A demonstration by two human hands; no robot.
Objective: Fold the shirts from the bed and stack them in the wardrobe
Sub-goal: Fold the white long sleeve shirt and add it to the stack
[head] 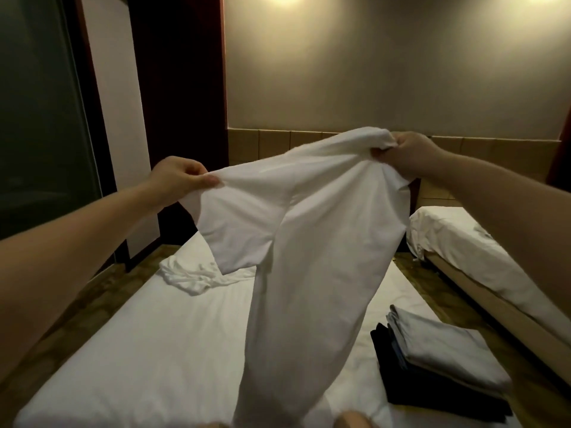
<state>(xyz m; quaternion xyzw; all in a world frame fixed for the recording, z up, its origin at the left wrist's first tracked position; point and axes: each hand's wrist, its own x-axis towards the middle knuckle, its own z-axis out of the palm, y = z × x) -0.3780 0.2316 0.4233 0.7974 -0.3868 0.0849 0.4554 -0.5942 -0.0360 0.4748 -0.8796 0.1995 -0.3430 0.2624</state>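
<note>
The left hand pinches one sleeve of a white shirt held up over the bed — thumb against curled fingers. One crumpled white shirt lies on the sheet below. The right hand clenches the bunched shoulder. One folded stack — grey over dark — sits at the bed's right edge.

Bed bare at left, held shirt hanging centre, crumpled shirt beyond, folded stack right

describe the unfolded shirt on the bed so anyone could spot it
Start at the nearer white bed. Near its far left corner lies a crumpled white shirt. Unlike the folded stack at the right edge and the held-up shirt, it is a wrinkled heap.
</note>
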